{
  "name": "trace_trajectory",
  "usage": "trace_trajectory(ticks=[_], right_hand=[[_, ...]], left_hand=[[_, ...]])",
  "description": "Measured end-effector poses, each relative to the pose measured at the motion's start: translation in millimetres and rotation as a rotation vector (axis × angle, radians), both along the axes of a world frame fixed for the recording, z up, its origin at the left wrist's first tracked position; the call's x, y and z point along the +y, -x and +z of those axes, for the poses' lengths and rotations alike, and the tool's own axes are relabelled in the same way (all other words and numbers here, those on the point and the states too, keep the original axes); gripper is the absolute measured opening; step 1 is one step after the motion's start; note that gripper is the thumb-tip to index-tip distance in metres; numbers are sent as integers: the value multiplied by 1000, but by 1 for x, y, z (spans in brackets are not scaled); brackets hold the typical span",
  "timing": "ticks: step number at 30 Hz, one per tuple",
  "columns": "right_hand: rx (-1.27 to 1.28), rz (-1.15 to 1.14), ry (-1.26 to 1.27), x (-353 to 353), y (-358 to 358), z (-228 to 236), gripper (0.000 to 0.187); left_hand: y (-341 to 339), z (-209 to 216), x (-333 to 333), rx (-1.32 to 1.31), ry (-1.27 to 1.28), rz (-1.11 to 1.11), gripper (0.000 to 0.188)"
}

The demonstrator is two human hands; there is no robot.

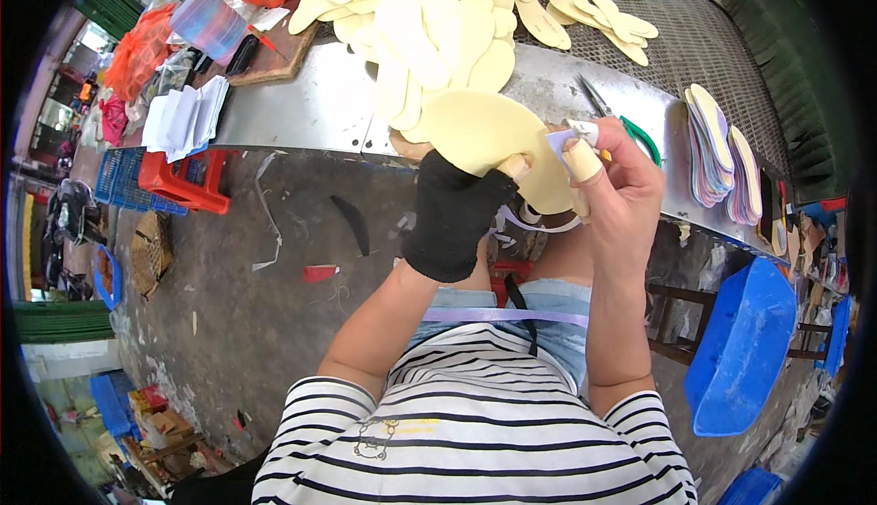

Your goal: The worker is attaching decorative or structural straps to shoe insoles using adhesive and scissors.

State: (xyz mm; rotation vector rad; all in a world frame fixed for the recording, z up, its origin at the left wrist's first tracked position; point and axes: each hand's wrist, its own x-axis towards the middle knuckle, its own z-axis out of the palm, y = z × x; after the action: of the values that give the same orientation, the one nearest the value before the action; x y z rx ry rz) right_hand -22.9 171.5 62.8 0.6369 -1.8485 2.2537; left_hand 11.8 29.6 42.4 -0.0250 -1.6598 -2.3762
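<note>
My left hand (461,208), in a black fingerless glove, grips a cream shoe insole (484,126) with the thumb on top. The insole is held at the near edge of the metal-topped table, in front of a heap of similar cream insoles (429,39). My right hand (614,171) has pale coverings on its thumb and a fingertip. Those fingers pinch a small lilac strip (557,142) against the right edge of the held insole. A longer lilac ribbon (539,226) loops below the insole, and lilac ribbon (502,314) also crosses my lap.
Green-handled scissors (639,139) lie right of my right hand. Farther right stand stacks of edged insoles (710,148). A metal mesh belt (694,25) runs behind the table. White papers (185,114) overhang at left above a red stool (187,182). A blue tub (742,350) is at lower right.
</note>
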Motion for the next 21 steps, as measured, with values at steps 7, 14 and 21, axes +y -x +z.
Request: trace_trajectory(ticks=[7,14,21], right_hand=[[-50,-19,-72,-5,1,2,8],[297,-394,-382,-5,-4,2,11],[-175,135,-58,-10,5,-1,7]], left_hand=[[0,-5,2,104,97,30,29],[1,-3,-7,171,377,62,30],[31,4,-16,187,224,-128,22]])
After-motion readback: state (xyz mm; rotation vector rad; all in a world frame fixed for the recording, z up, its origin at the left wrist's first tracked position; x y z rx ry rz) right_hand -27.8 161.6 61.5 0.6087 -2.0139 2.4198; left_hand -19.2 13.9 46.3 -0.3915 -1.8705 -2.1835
